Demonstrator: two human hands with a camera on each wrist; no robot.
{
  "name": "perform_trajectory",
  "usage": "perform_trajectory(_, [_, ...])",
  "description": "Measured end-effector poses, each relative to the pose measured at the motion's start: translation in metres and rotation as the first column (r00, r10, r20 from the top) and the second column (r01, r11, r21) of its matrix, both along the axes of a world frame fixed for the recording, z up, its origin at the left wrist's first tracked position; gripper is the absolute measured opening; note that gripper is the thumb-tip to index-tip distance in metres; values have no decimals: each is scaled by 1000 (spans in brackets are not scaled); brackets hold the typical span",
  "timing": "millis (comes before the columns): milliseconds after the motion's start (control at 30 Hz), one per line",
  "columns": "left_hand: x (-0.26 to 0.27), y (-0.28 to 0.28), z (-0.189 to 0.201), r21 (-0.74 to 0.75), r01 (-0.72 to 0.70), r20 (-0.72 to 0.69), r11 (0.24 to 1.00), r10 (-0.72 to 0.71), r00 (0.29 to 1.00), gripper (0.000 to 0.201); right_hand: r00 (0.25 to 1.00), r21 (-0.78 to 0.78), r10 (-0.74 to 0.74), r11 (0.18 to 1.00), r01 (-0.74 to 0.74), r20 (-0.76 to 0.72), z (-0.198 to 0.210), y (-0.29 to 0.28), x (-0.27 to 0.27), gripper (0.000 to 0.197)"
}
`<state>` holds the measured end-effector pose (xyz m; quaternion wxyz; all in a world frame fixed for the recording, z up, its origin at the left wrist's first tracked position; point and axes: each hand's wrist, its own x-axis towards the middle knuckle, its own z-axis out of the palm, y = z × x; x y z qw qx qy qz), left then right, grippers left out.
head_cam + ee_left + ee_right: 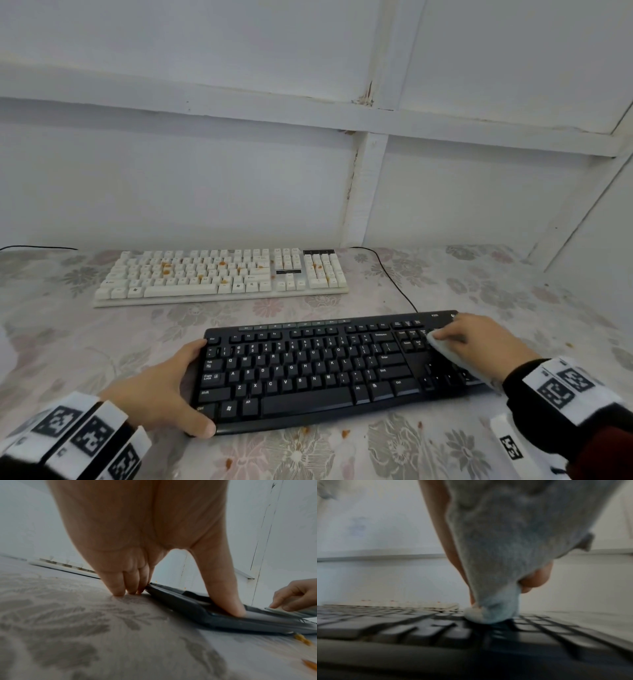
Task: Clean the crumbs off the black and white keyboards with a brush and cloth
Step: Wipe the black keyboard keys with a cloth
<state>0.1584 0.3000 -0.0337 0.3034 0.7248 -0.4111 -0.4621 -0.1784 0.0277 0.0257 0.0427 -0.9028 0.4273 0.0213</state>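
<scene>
Head view: my right hand (472, 337) presses a bunched white cloth (445, 349) onto the black keyboard (308, 373) numpad; left hand (161, 394) clamps its left edge. Risk: wiped crumbs fall between keys; white keyboard (222, 274) behind remains crumb-covered.

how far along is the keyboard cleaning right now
Roughly halfway. The black keyboard shows no crumbs on its keys. The right hand is wiping its right end with the cloth while the left hand steadies the left edge. The white keyboard still carries orange crumbs, and more lie on the tablecloth.
</scene>
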Motion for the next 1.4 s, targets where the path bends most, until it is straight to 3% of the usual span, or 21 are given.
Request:
perform_trajectory(167, [-1,0,1,-8,2,2,1000,-2,1000,155,987,40,-155,987,156,-28,8,-17,-20,27])
perform_trajectory(333, [-3,0,3,18,4,12,1000,-4,1000,157,979,22,-193,981,195,-73,19,-6,4,27])
perform_trajectory(533, [-4,-1,7,44,15,44,999,-17,999,153,978,171,179,966,-195,107,33,76,87,32])
perform_trajectory(667, [-4,0,7,52,1,26,999,-3,1000,149,905,265,389,867,-422,171,27,130,145,35])
perform_trajectory(833, [-1,1,5,41,-1,51,999,-1,999,148,810,195,551,788,-585,203,4,166,202,30])
perform_trajectory(1100, [-3,-1,7,75,-9,83,997,3,997,135,813,110,576,806,-582,81,-17,174,212,28])
perform_trajectory(1400, [-1,0,5,56,1,54,998,-4,999,153,819,48,574,817,-574,11,-14,134,164,40])
